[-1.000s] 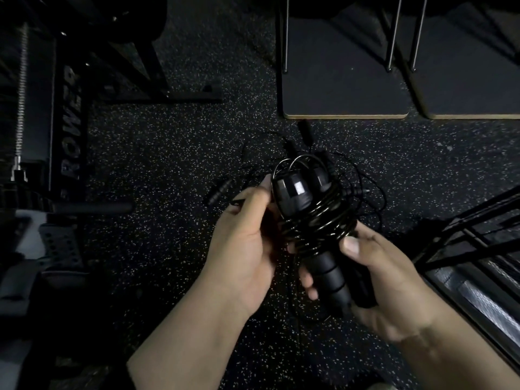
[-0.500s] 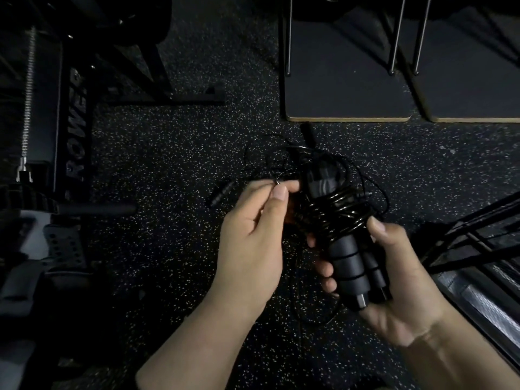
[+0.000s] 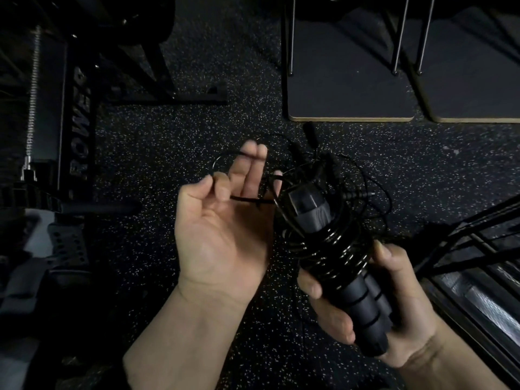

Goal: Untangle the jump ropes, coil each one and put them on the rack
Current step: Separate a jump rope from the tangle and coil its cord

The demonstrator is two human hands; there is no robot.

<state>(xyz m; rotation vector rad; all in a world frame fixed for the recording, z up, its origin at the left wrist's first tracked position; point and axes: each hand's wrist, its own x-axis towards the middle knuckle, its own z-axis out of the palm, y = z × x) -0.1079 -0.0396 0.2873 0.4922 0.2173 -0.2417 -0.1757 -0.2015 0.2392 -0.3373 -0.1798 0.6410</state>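
The right hand point(image 3: 374, 302) grips the 2 ribbed black handles point(image 3: 363, 311) of a jump rope side by side, fingers curled round their lower ends and the thumb laid along the upper side. The handles point up and to the left, tilted, and many glossy turns of thin black cord point(image 3: 334, 249) are wound tightly round their upper part, just above the gripping fingers. Beyond the coil, the faceted black caps point(image 3: 302, 199) of the handles stick out.

The left hand point(image 3: 225, 226) is turned palm up just beside the bundle. Its thumb and forefinger pinch a loose strand of cord point(image 3: 242, 199) that runs from the hand across to the caps; a small loop of it curves above the thumb, while the other fingers stretch out nearly straight.

Below and behind the bundle, a loose tangle of more cord point(image 3: 365, 187) lies on the speckled black rubber floor point(image 3: 168, 153), with another slim black handle point(image 3: 311, 135) on the floor just above it. A metal rack point(image 3: 464, 249) with dark bars stands at the right edge. 2 dark boards point(image 3: 349, 102) with pale edges lie at the top, thin metal legs on them. A black frame lettered "POWER" point(image 3: 80, 122) fills the left side.
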